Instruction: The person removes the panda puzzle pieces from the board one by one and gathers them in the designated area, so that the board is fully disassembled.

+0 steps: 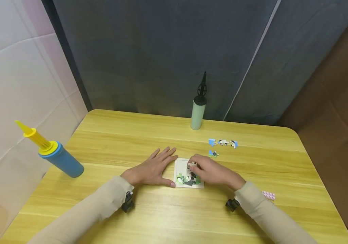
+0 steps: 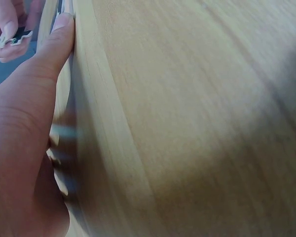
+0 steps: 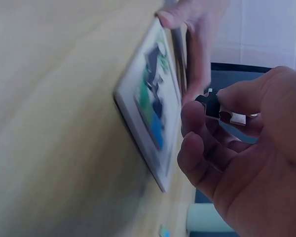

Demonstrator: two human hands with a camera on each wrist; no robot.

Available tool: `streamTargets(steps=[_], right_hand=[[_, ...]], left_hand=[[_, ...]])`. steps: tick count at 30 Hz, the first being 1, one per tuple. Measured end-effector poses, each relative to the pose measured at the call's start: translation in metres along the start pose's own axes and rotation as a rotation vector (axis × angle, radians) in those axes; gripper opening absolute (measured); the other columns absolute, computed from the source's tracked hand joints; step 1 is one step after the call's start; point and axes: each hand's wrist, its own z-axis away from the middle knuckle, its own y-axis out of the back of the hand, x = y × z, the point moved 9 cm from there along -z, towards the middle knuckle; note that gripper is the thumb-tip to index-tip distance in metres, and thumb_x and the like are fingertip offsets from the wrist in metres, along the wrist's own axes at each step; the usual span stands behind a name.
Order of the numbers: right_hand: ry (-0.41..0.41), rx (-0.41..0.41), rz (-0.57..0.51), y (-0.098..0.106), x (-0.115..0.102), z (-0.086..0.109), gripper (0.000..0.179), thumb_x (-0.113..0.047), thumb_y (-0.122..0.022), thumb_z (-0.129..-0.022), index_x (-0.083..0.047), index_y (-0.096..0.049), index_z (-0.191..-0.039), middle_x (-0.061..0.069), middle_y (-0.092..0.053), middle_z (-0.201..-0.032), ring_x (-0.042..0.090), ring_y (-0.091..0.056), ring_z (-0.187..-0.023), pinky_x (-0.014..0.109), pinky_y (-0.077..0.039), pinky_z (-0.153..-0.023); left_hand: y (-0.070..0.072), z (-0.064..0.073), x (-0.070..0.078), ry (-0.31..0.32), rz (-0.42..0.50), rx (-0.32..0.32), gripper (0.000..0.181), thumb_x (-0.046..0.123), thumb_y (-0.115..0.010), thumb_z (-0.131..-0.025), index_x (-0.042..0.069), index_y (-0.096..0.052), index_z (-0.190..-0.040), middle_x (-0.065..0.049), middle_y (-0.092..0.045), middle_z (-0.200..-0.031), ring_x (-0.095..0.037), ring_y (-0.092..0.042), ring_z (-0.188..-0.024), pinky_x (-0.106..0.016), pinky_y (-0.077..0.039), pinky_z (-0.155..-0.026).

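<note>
A small white puzzle board [image 1: 180,165] lies on the table in front of the person. Green, black and white pieces [image 1: 189,181] are set in its near part, and a blue one shows in the right wrist view. The left hand [image 1: 154,169] rests beside the board with fingers spread, its thumb and index fingertip at the board's left edge. Above the board, the right hand [image 1: 213,171] pinches a black-and-white puzzle piece [image 3: 212,106] between thumb and fingers. The right wrist view shows this piece held clear of the board; the fingers partly cover it.
Several loose puzzle pieces [image 1: 223,142] lie beyond the right hand. A green hand pump [image 1: 196,115] stands at the table's back edge. On the left is a blue-and-yellow hand pump [image 1: 64,161]. A pink studded brick [image 1: 268,195] lies beside the right forearm.
</note>
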Motion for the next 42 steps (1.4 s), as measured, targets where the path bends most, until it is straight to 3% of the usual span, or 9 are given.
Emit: streamTargets(steps=[5,9,16,26,33,42], right_hand=[[-0.013,0.050,0.011,0.019,0.004,0.002,0.010,-0.019,-0.062,-0.109,-0.014,-0.070,-0.111,-0.002,-0.067,-0.096,0.010,-0.057,-0.080,0.025,-0.051,-0.070],[-0.089,0.114,-0.041,0.035,0.017,0.006,0.011,-0.018,-0.071,-0.103,-0.012,-0.069,-0.113,0.001,-0.070,-0.088,0.011,-0.059,-0.074,0.024,-0.050,-0.062],[-0.127,0.183,-0.032,0.063,0.037,0.018,0.009,-0.017,-0.064,-0.108,-0.010,-0.068,-0.112,0.014,-0.070,-0.076,0.014,-0.056,-0.062,0.026,-0.044,-0.056],[-0.251,0.220,0.072,0.096,0.085,0.032,0.017,-0.013,-0.064,-0.107,-0.002,-0.066,-0.120,0.014,-0.074,-0.098,0.015,-0.061,-0.067,0.031,-0.050,-0.061],[-0.337,0.189,0.050,0.100,0.114,0.036,0.015,-0.010,-0.063,-0.107,0.001,-0.063,-0.116,0.017,-0.074,-0.099,0.018,-0.062,-0.066,0.031,-0.050,-0.062],[-0.364,0.151,0.051,0.093,0.126,0.031,0.012,-0.008,-0.065,-0.105,0.001,-0.064,-0.111,0.015,-0.073,-0.096,0.015,-0.060,-0.068,0.029,-0.050,-0.062]], left_hand=[[0.000,0.000,-0.001,0.007,0.002,-0.002,0.111,0.074,-0.071,-0.089,0.013,-0.027,-0.170,-0.009,-0.008,-0.182,-0.034,-0.005,-0.170,-0.062,-0.004,-0.137],[0.001,0.001,0.000,0.000,0.000,0.002,0.111,0.074,-0.071,-0.089,0.013,-0.028,-0.170,-0.010,-0.009,-0.182,-0.035,-0.006,-0.170,-0.062,-0.004,-0.137],[0.003,0.001,0.002,-0.013,0.000,0.009,0.110,0.073,-0.071,-0.089,0.011,-0.029,-0.169,-0.012,-0.010,-0.182,-0.036,-0.007,-0.170,-0.063,-0.004,-0.137],[0.002,0.001,0.001,-0.020,-0.008,0.017,0.109,0.072,-0.072,-0.090,0.010,-0.030,-0.169,-0.014,-0.012,-0.181,-0.038,-0.009,-0.169,-0.064,-0.006,-0.137],[0.001,0.002,0.000,-0.003,-0.006,0.007,0.110,0.075,-0.070,-0.089,0.013,-0.028,-0.170,-0.010,-0.008,-0.182,-0.034,-0.006,-0.170,-0.061,-0.003,-0.138],[0.001,0.002,-0.001,-0.005,-0.004,0.018,0.110,0.075,-0.070,-0.089,0.013,-0.029,-0.170,-0.010,-0.009,-0.182,-0.034,-0.007,-0.170,-0.061,-0.003,-0.138]])
